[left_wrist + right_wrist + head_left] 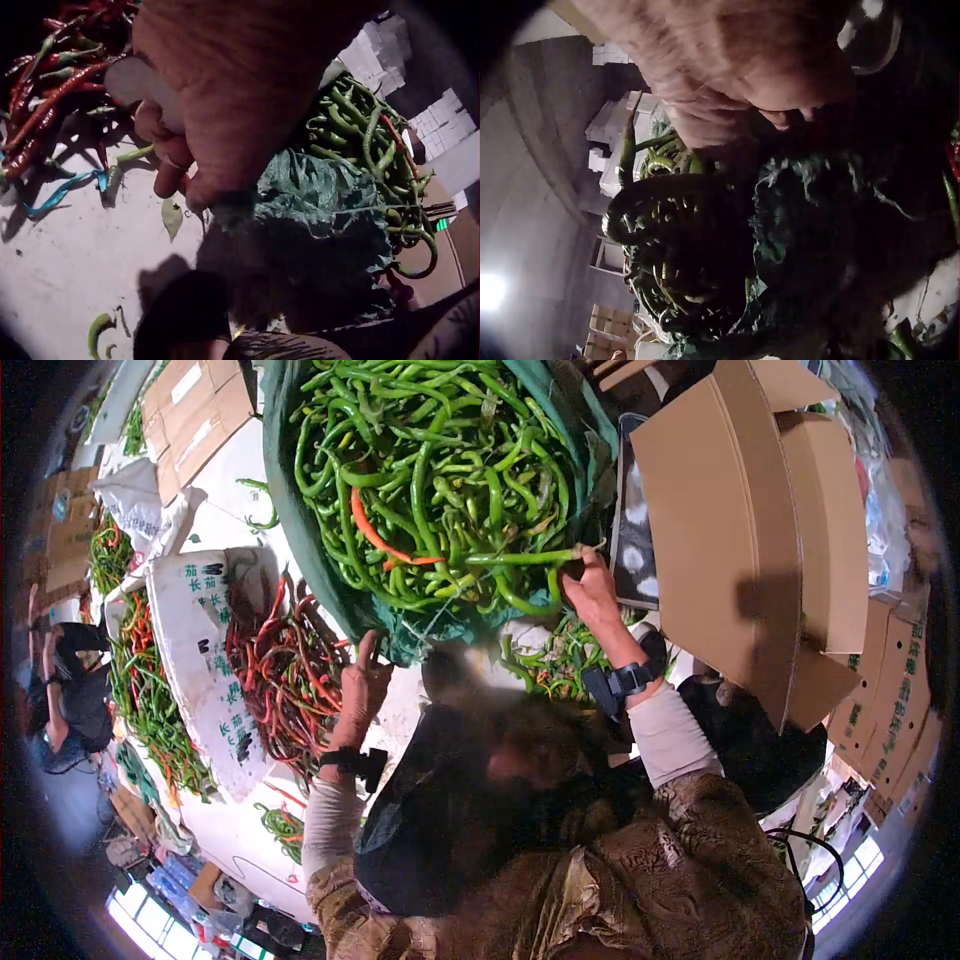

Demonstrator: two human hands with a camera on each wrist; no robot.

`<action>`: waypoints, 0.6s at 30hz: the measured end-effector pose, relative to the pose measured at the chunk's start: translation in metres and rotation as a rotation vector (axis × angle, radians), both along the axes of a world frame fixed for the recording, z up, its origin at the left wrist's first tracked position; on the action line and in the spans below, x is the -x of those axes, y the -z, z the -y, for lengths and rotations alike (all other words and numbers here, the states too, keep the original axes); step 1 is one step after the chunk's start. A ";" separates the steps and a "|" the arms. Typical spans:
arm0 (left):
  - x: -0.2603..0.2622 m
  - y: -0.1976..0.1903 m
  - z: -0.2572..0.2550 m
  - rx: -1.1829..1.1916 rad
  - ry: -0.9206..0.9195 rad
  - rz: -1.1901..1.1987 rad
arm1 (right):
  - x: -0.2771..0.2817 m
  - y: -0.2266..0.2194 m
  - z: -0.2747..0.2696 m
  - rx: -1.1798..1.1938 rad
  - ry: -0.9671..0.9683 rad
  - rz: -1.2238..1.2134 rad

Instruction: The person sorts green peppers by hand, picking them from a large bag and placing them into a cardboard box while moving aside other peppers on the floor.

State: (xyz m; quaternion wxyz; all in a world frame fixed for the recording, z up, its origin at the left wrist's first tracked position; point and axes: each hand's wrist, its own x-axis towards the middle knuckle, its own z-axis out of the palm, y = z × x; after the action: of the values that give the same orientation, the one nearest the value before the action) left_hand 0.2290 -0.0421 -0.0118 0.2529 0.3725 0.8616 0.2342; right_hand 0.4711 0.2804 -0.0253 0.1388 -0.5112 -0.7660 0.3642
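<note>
A large green sack (283, 490) stands with its mouth wide, heaped with long green chili peppers (430, 460). One orange-red pepper (368, 525) lies among them. At the sack's near right rim, my right hand (597, 598) grips a long green chili pepper (520, 558) by its end. The right wrist view shows this hand (727, 82) dark above the peppers. My left hand (365, 688) is just left of the sack's near edge, beside a pile of dark red peppers (290, 670). In the left wrist view its fingers (174, 150) are bent, close over a small leaf (172, 219); I cannot tell whether they hold anything.
A tall cardboard box (720, 530) with raised flaps stands right of the sack. Loose green peppers (565, 660) lie between sack and body. Left are a white printed sack (210, 660) and a row of mixed peppers (150, 690). Another person (70, 690) is at far left.
</note>
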 end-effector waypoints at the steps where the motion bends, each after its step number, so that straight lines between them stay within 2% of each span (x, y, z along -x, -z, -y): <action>1: 0.000 0.003 -0.002 -0.006 -0.100 0.037 | -0.001 0.006 -0.003 -0.081 -0.043 0.080; 2: 0.006 0.016 0.005 -0.006 -0.102 0.038 | -0.003 0.012 -0.006 -0.081 -0.046 0.080; 3: 0.017 0.038 0.020 -0.089 -0.128 -0.056 | -0.002 0.016 -0.010 -0.042 -0.068 0.086; 4: 0.021 0.042 0.023 -0.170 -0.154 -0.152 | -0.002 0.019 -0.011 -0.002 -0.092 0.090; 5: 0.027 0.049 0.022 -0.465 -0.657 0.575 | 0.000 0.024 -0.011 -0.052 -0.078 0.203; 6: 0.044 0.026 0.012 -0.205 -0.839 0.696 | 0.004 0.018 -0.014 -0.053 -0.075 0.203; 8: 0.080 0.082 0.054 -0.232 -0.817 0.847 | 0.007 0.000 -0.009 0.167 0.046 0.028; 9: 0.083 0.086 0.054 -0.216 -0.560 0.601 | -0.010 0.046 -0.010 -0.193 -0.304 0.205; 10: 0.088 0.070 0.049 -0.216 -0.563 0.593 | -0.006 0.041 -0.010 -0.191 -0.307 0.197; 12: 0.089 0.024 0.029 0.231 -0.465 0.462 | -0.009 0.009 -0.006 -0.251 -0.399 0.297; 13: 0.079 0.026 0.041 -0.149 -0.535 0.754 | -0.012 -0.001 -0.005 -0.254 -0.439 0.364; 14: 0.075 0.034 0.044 -0.147 -0.537 0.762 | -0.013 -0.011 -0.003 -0.252 -0.441 0.372; 16: 0.052 0.026 0.031 -0.159 -0.525 0.269 | -0.011 -0.026 0.002 -0.401 -0.307 0.217; 17: 0.026 0.001 -0.005 -0.351 -0.938 0.392 | -0.011 -0.026 0.005 -0.423 -0.252 0.169; 18: 0.015 -0.011 -0.009 -0.340 -0.827 0.308 | -0.010 -0.024 0.005 -0.418 -0.256 0.170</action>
State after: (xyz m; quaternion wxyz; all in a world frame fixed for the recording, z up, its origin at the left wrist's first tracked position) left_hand 0.2139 -0.0331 -0.0009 0.1987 -0.0048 0.8396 0.5055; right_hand 0.4807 0.2749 -0.0017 0.1294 -0.3990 -0.8920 0.1683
